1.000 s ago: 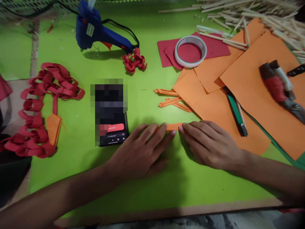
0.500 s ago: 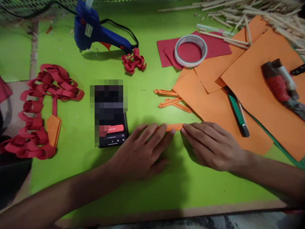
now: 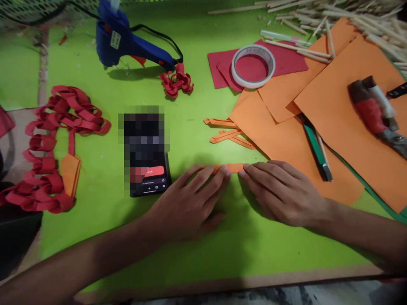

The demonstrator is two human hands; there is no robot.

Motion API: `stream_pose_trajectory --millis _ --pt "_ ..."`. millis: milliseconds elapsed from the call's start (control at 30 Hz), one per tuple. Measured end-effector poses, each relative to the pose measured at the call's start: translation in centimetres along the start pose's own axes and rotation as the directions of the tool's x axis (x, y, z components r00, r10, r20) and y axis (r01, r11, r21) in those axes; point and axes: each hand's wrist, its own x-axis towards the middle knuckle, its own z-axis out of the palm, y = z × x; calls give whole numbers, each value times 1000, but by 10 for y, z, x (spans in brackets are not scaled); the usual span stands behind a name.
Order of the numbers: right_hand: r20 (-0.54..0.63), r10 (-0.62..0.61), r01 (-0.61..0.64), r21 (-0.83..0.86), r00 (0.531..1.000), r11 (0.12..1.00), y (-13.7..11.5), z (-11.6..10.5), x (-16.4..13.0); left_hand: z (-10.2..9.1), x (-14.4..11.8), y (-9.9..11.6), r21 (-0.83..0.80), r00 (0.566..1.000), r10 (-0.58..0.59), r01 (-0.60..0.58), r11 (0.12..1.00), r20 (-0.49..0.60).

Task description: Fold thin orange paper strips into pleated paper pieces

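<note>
A narrow folded strip of orange paper lies on the green tabletop between my hands. With its fingertips, my left hand holds the strip's left part down, the thumb apart from it. At the strip's right end, the closed fingers of my right hand grip its edge; that thumb is hidden. Just beyond lie several thin folded orange pieces, partly beside a large orange sheet. A phone rests left of my left hand, its screen partly pixelated.
Red paper chain links and a folded orange piece lie left. Behind are a blue glue gun, a curled red paper piece, a tape roll and wooden sticks. A green cutter and pliers lie right.
My left fingers have shifted slightly on the strip, the index fingertip now up on its lower edge. My right hand stays at its right end. The whole view has moved a little.
</note>
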Motion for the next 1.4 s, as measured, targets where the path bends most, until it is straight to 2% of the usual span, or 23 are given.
stream_pose_trajectory --millis 267,867,1133,1400 --pt "22 21 -21 -8 1000 1000 -2 2 2 1 -1 2 39 1000 2 -1 999 -31" --pt "-39 18 -16 58 999 998 0 0 2 -4 -11 6 184 986 -54 84 979 -160" --pt "-22 0 2 67 1000 998 1 0 2 -4 -16 -3 180 972 -20 63 982 -232" --pt "-31 3 -1 48 1000 999 1 0 2 -6 -10 -17 86 950 -26 55 995 -313"
